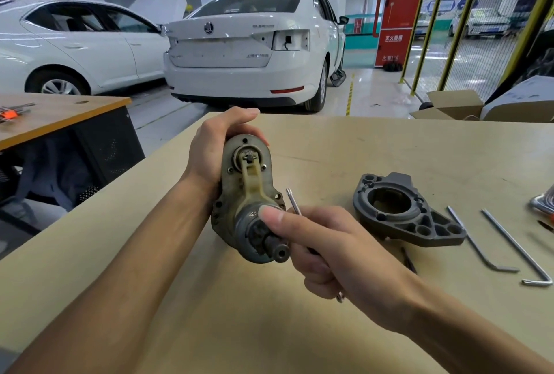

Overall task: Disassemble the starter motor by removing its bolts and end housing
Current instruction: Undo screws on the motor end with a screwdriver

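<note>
The housing (404, 212) is already off, lying on the counter (329, 313) right of the motor (245, 197). The left hand (209, 152) wraps the motor's far end, held above the counter; the right hand (326, 247) grips a key (293, 201) (thumb on the pinion). Next likely: inner parts need careful pulling

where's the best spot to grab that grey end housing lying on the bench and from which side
Probably the end housing is best taken by its narrow triangular flange, the webbed end pointing right and toward the person. It lies flat on the table, bore up, so come from above with fingers across that flange's two outer edges. A hex key lies close along its right side, so approach carefully there.
</note>
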Motion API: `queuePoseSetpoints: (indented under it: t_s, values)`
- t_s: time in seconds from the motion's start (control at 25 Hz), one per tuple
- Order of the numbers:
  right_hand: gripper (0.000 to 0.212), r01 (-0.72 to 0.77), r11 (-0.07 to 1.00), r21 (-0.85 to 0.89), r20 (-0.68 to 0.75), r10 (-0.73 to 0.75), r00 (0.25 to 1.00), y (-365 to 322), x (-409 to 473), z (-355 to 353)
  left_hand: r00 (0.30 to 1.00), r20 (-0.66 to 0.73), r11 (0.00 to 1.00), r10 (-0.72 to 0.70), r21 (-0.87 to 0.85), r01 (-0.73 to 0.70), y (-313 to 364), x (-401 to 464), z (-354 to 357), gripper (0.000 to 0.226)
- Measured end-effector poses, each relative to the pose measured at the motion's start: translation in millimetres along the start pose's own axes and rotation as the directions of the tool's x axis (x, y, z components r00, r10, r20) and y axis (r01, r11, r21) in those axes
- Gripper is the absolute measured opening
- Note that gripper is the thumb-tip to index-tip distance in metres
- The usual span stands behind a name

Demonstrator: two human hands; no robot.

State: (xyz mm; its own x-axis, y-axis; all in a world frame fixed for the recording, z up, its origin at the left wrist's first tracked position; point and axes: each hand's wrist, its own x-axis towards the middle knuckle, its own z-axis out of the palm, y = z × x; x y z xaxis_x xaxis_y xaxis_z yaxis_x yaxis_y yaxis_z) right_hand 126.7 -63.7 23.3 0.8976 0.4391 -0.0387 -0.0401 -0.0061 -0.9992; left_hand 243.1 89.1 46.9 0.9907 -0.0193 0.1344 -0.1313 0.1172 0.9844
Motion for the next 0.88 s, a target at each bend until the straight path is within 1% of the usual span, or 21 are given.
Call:
queuePoseSetpoints:
  t_s: [0.04,0.08,0.12,0.16,0.2,0.24,0.32,0.4,0.48,0.56,0.6,0.64,0.68,0.72,0.76,0.8,0.84,0.88]
  values:
    - [0.048,-0.021,0.998,-0.052,-0.044,0.018,0.999,0,2,-2,1.0,0.0,1.0,0.016,-0.004,-0.016,-2,1,0,0.041]
    - [0.047,-0.053,0.986,-0.16,-0.129,0.033,0.991,1,5,-5,0.999,-0.004,0.999,0.042,0.004,-0.042,-4,1,0,0.042]
    - [0.042,-0.098,0.949,-0.301,-0.24,0.024,0.97,4,10,-9,0.997,-0.013,0.996,0.081,0.024,-0.081,-7,0,1,0.042]
    - [0.035,-0.146,0.883,-0.445,-0.34,-0.016,0.94,9,15,-13,0.991,-0.025,0.991,0.13,0.046,-0.129,-10,0,3,0.042]
    - [0.027,-0.19,0.796,-0.575,-0.399,-0.07,0.914,14,20,-17,0.984,-0.038,0.983,0.175,0.061,-0.173,-14,-1,6,0.043]
    - [0.021,-0.222,0.707,-0.671,-0.42,-0.117,0.9,18,24,-20,0.977,-0.049,0.976,0.209,0.07,-0.206,-17,-2,9,0.043]
    - [0.017,-0.251,0.562,-0.788,-0.405,-0.165,0.899,26,27,-25,0.966,-0.072,0.966,0.248,0.095,-0.241,-20,-1,16,0.044]
    - [0.028,-0.257,0.487,-0.834,-0.384,-0.178,0.906,32,26,-29,0.957,-0.087,0.957,0.276,0.118,-0.266,-23,2,22,0.047]
    - [0.037,-0.222,0.483,-0.847,-0.372,-0.24,0.897,32,18,-31,0.943,-0.064,0.942,0.326,0.111,-0.318,-25,3,21,0.051]
    - [0.035,-0.156,0.501,-0.851,-0.379,-0.381,0.844,28,4,-36,0.914,0.059,0.913,0.401,0.053,-0.404,-28,0,14,0.052]
    - [0.032,-0.144,0.496,-0.856,-0.396,-0.452,0.8,25,-4,-43,0.873,0.154,0.875,0.463,0.079,-0.478,-29,-1,10,0.049]
    - [0.029,-0.173,0.484,-0.858,-0.43,-0.489,0.759,22,-11,-53,0.811,0.255,0.797,0.527,0.183,-0.576,-31,-1,7,0.044]
    - [0.026,-0.243,0.471,-0.848,-0.48,-0.489,0.729,19,-18,-64,0.75,0.346,0.688,0.564,0.306,-0.658,-33,-1,6,0.04]
    - [0.024,-0.331,0.45,-0.829,-0.533,-0.457,0.712,17,-27,-76,0.713,0.389,0.587,0.583,0.405,-0.701,-33,1,9,0.04]
    - [0.023,-0.411,0.417,-0.811,-0.572,-0.416,0.706,16,-35,-85,0.708,0.383,0.541,0.593,0.462,-0.703,-33,1,11,0.042]
    - [0.022,-0.466,0.372,-0.803,-0.591,-0.394,0.704,16,-43,-90,0.723,0.355,0.553,0.593,0.472,-0.686,-31,-1,13,0.04]
    - [0.022,-0.49,0.332,-0.806,-0.59,-0.394,0.705,18,-50,-93,0.738,0.322,0.588,0.593,0.452,-0.671,-31,-5,17,0.036]
    - [0.022,-0.482,0.318,-0.816,-0.577,-0.41,0.706,19,-56,-93,0.74,0.298,0.611,0.602,0.424,-0.668,-31,-8,20,0.031]
